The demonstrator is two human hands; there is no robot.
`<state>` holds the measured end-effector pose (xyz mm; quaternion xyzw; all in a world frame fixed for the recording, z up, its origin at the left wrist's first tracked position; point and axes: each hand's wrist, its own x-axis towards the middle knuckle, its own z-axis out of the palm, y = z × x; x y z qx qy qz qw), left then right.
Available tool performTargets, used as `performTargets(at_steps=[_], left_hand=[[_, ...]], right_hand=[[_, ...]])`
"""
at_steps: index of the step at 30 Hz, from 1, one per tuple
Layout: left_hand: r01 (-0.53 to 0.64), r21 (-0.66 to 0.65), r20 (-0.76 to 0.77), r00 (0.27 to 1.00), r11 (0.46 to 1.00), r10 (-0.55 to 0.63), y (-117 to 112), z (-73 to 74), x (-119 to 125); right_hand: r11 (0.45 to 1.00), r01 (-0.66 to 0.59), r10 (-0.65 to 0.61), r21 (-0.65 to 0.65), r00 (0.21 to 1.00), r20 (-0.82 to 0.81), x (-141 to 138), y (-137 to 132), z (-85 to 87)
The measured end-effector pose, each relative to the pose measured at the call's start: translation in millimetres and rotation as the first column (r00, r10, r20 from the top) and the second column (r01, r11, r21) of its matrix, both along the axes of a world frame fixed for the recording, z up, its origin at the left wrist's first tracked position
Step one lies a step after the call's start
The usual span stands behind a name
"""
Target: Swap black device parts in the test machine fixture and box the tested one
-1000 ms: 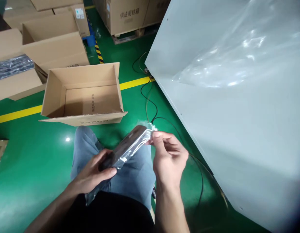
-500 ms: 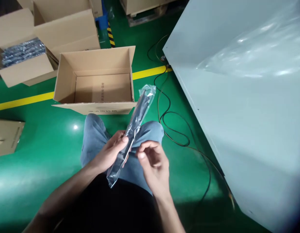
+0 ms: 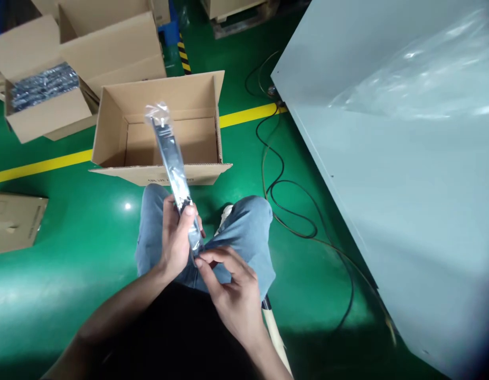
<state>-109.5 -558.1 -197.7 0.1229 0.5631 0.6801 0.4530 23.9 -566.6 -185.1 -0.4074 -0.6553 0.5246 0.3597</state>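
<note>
A long dark part in a clear plastic bag (image 3: 170,153) stands nearly upright over my knees, its top end in front of the open cardboard box (image 3: 113,119). My left hand (image 3: 177,237) is wrapped round the lower part of the bagged piece. Just below it, my right hand (image 3: 228,287) pinches the bag's bottom end with thumb and fingers. I sit on a stool, jeans-clad legs (image 3: 244,232) over a green floor.
A second open box (image 3: 46,100) with dark bagged parts stands at the back left, a flat carton (image 3: 12,221) at the left edge. A large grey table (image 3: 406,158) with clear plastic sheeting fills the right. Black cables (image 3: 284,200) loop on the floor beside it.
The bagged part has swung from leaning right to upright, tilting slightly left toward the box. My right hand has let go of its top end and moved down to its bottom end.
</note>
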Motion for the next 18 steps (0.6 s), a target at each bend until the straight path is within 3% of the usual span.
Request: performTargets(at_steps=[2, 4, 6, 8, 9, 11, 13, 16, 18], left_hand=[[-0.046, 0.051, -0.014, 0.999, 0.998, 0.047, 2.1, 1.0, 1.0], [-0.090, 0.095, 0.009, 0.996, 0.991, 0.090, 4.6, 0.2, 0.8], [-0.095, 0.135, 0.056, 0.995, 0.986, 0.088, 7.0, -1.8, 0.6], [-0.066, 0.190, 0.081, 0.995, 0.980, 0.052, 7.8, -4.2, 2.3], [-0.052, 0.227, 0.076, 0.996, 0.972, 0.036, 7.0, -5.4, 4.1], [0.018, 0.272, 0.035, 0.999, 0.962, -0.028, 1.3, -8.2, 8.3], [0.169, 0.239, -0.047, 0.986, 0.956, -0.162, -10.4, -11.6, 10.0], [0.359, 0.076, -0.299, 0.898, 0.930, -0.322, -34.5, -18.9, -2.0], [0.404, -0.085, -0.444, 0.803, 0.911, -0.397, -48.5, -26.1, -20.2]], right_hand=[[0.999, 0.009, -0.009, 0.034, 1.000, 0.007, 3.1, 3.6, -2.9], [0.985, 0.167, -0.167, 0.031, 0.986, 0.007, 6.9, 7.8, -9.7], [0.890, 0.453, -0.454, -0.049, 0.891, -0.013, 9.0, 10.7, -20.0], [0.776, 0.594, -0.613, -0.212, 0.789, -0.032, 7.1, 10.5, -31.4], [0.767, 0.555, -0.600, -0.321, 0.799, -0.052, 4.3, 9.1, -36.6], [0.777, 0.319, -0.467, -0.542, 0.870, -0.157, -3.9, 4.9, -44.0], [0.719, 0.136, -0.434, -0.681, 0.854, -0.287, -12.4, 1.6, -46.6], [0.655, 0.110, -0.559, -0.748, 0.736, -0.381, -15.5, 5.4, -42.1], [0.702, 0.094, -0.535, -0.706, 0.723, -0.436, -8.3, 13.2, -36.0]])
